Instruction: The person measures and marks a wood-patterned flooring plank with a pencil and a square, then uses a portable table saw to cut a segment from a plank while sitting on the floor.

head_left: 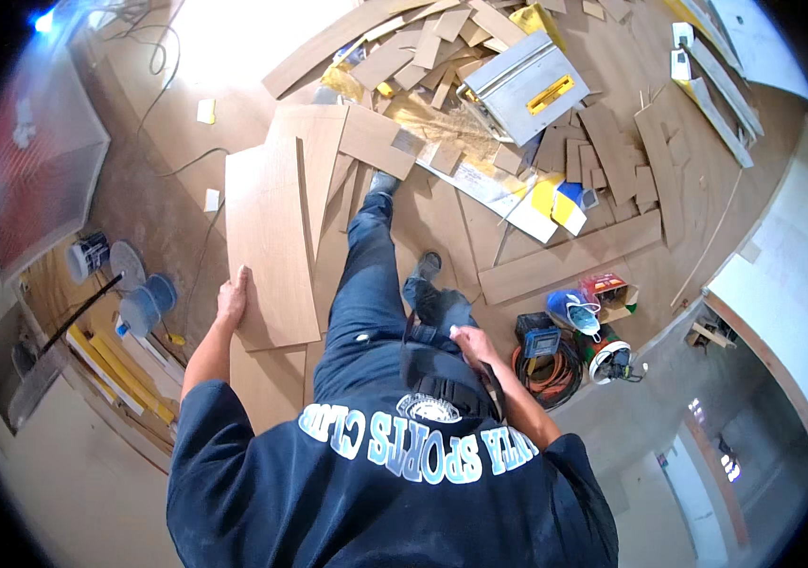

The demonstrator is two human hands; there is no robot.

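Note:
My left hand grips the left edge of a wide, light wood plank, its thumb lying along the edge. The plank overlaps another wood plank on the floor, beside my outstretched left leg. Close to my waist, by the dark belt pouch, my right hand is closed. A small whitish spot shows at its fingertips, too small to name.
Ahead stands a table saw with a grey top and yellow insert, among many wood offcuts. To my right are a blue shoe, a coiled orange cord and a bucket. Blue water jug at left.

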